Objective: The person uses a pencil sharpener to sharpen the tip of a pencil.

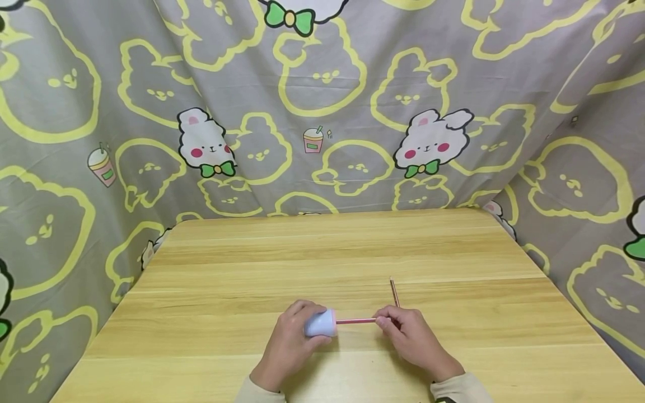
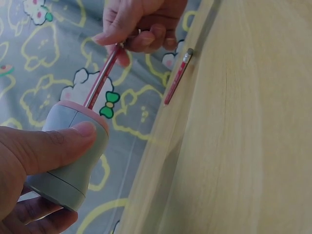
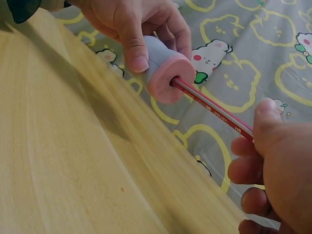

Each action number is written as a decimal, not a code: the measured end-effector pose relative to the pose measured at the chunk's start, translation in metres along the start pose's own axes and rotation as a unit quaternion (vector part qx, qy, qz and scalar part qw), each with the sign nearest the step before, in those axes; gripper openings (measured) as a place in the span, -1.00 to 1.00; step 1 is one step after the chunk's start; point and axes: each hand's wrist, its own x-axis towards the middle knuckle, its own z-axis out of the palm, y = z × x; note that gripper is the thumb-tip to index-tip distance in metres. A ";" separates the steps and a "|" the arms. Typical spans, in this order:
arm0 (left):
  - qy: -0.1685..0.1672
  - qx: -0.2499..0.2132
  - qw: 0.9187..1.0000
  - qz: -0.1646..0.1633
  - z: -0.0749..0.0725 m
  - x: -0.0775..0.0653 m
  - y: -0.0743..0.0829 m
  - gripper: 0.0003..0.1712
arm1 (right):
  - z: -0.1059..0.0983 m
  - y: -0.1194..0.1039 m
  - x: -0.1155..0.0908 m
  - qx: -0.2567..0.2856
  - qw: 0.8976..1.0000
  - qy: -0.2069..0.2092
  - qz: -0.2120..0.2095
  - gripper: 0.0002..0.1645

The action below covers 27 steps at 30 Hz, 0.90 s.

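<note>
Yellow wood-grain desk [image 1: 322, 257] spreads beneath the flared pale-blue plastic sharpener [image 1: 322, 323] your left hand [image 1: 289, 344] grips, and your right hand [image 1: 415, 336] pinches the slim red-striped wooden pencil [image 1: 356, 321] running into the sharpener's pink end [image 3: 162, 88], where skewed pressure could jam or snap it.

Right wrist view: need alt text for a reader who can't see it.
A person's right hand holds a red pencil, its far end in the hole of a pale blue, pink-faced sharpener gripped by the left hand. A wood-grain tabletop fills the lower left, with grey cartoon-print fabric beyond it.
</note>
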 end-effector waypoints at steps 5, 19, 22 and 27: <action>0.002 0.001 1.000 0.003 0.000 0.000 0.000 -0.48 | 0.000 -0.003 -0.001 0.009 1.000 -0.002 -0.001 -0.91; 0.000 -0.002 1.000 0.004 0.001 0.000 -0.001 -0.49 | 0.001 -0.001 -0.001 0.008 1.000 0.011 -0.027 -0.87; -0.002 -0.002 1.000 0.002 0.001 0.000 -0.001 -0.48 | 0.000 -0.001 -0.001 0.008 1.000 0.009 -0.027 -0.87; -0.005 -0.002 1.000 0.002 0.001 0.000 -0.001 -0.48 | 0.001 0.001 -0.001 0.002 0.999 0.011 -0.033 -0.85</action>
